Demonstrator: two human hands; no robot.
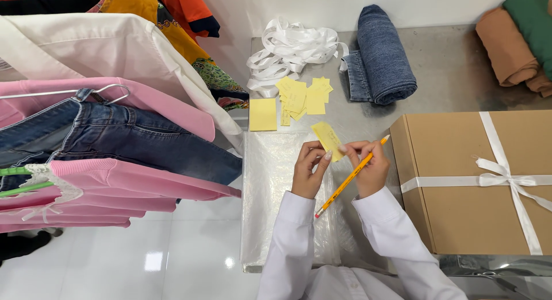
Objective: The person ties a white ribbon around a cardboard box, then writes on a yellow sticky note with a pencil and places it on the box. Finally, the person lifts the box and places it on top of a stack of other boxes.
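- Left hand (309, 172) pinches yellow note (329, 140); right hand (368, 168) grips note and pencil (348, 180).
- Note held left of brown box (460, 185), above the surface (454, 76).
- Judgement: hold the note's edges only, pencil tip clear.

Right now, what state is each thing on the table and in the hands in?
Left hand: pinching the yellow note.
Right hand: gripping the pencil, also touching the note.
Yellow note: lifted off the table, written on.
Cardboard box: closed, tied with a white ribbon in a bow.
Denim: rolled up.
Loose ribbon: piled, tangled.
Sticky pad: flat, blank.
Plastic bag: lying flat.
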